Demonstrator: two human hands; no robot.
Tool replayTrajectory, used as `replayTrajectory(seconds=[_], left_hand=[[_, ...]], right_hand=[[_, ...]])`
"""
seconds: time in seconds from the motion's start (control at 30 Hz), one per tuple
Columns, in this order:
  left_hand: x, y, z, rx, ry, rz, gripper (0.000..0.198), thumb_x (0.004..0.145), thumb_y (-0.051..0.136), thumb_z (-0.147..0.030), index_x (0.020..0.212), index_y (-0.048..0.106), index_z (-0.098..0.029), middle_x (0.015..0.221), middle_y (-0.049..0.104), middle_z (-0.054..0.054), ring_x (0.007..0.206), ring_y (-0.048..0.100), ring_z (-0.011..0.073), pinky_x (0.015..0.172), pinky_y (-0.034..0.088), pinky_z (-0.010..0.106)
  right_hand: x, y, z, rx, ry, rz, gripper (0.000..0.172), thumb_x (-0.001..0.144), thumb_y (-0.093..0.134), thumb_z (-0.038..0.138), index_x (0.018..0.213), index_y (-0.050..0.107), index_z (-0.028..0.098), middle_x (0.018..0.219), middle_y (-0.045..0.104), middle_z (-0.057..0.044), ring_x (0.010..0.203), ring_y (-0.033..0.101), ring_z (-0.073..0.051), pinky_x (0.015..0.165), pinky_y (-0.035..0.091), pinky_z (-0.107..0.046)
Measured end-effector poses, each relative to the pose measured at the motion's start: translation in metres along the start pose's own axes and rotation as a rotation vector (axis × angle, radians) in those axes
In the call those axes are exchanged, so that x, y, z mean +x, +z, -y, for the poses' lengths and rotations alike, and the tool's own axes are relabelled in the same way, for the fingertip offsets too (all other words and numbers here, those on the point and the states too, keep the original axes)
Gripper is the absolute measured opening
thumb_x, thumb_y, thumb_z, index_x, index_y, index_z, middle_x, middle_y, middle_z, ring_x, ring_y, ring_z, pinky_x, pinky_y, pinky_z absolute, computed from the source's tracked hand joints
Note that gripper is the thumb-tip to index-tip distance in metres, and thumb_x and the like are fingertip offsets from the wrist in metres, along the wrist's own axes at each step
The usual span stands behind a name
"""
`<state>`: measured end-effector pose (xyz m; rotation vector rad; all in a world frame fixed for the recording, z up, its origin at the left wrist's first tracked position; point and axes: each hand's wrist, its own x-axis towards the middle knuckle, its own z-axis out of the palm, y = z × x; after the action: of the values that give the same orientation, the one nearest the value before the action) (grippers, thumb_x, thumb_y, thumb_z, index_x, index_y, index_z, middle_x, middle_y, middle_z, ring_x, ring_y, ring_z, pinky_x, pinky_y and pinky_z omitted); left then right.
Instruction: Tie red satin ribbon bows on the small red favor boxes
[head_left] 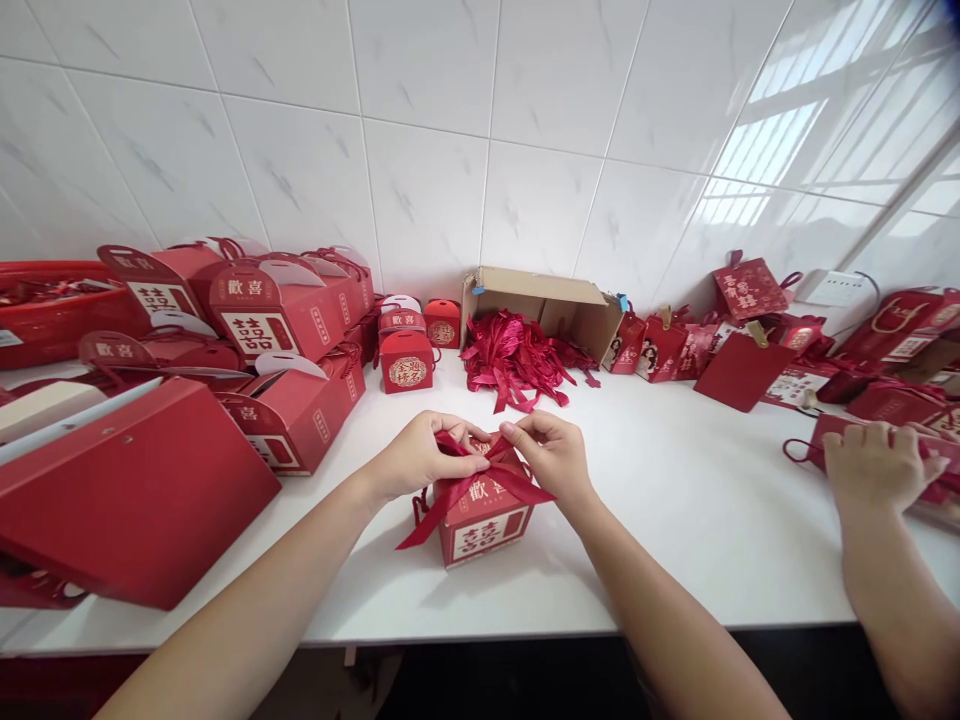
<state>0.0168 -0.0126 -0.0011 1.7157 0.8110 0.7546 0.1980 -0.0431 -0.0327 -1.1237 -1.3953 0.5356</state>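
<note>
In the middle of the white table stands a red gift box [487, 535] with gold lettering and a double-happiness panel on its front. A red satin ribbon [525, 484] is looped in a bow on top of the box, one tail hanging down the front left. My left hand [431, 455] pinches the ribbon at its left loop, thumb lying over the centre. From the other side, my right hand [555, 455] is closed on the ribbon's right loop, thumb and forefinger together near the knot. A dark red cord shows at the box's left side.
Red gift boxes [289, 310] are stacked at the left beside a red basket [67, 310]. Behind sits a cardboard box [540, 287] spilling ribbons [517, 360]. Small boxes [409, 360] stand near it. At right, another person's hand [874, 465] rests on a red box.
</note>
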Motion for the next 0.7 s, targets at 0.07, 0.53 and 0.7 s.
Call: replayTrajectory(seconds=[0.07,0.53,0.7], left_hand=[[0.0,0.001,0.001,0.001,0.01,-0.007,0.043,0.06,0.077,-0.026,0.05,0.036,-0.018,0.093,0.07,0.012,0.102,0.062,0.0287,0.084,0.049,0.036],[0.012,-0.007,0.021,-0.422,-0.024,-0.066,0.038,0.082,0.058,-0.053,0.076,0.057,-0.016,0.078,0.068,0.005,0.067,0.064,0.0169,0.062,0.048,0.026],[0.026,-0.015,0.031,-0.685,-0.17,-0.377,0.036,0.093,0.04,-0.046,0.079,0.054,-0.016,0.085,0.067,0.008,0.071,0.064,0.0173,0.063,0.05,0.028]], right_hand=[[0.0,0.003,-0.003,0.021,0.028,-0.012,0.029,0.075,0.066,0.042,0.061,0.062,0.017,0.058,0.058,0.0,0.055,0.05,-0.013,0.053,0.041,-0.025],[0.011,-0.041,-0.026,0.164,-0.006,0.884,0.137,0.042,0.083,0.061,0.149,0.003,0.033,0.155,0.015,-0.017,0.142,0.022,-0.029,0.109,0.027,-0.051],[0.006,-0.025,-0.02,0.291,0.071,0.767,0.129,0.061,0.083,0.035,0.148,-0.012,0.031,0.136,0.048,-0.015,0.117,0.056,-0.023,0.098,0.045,-0.044]])
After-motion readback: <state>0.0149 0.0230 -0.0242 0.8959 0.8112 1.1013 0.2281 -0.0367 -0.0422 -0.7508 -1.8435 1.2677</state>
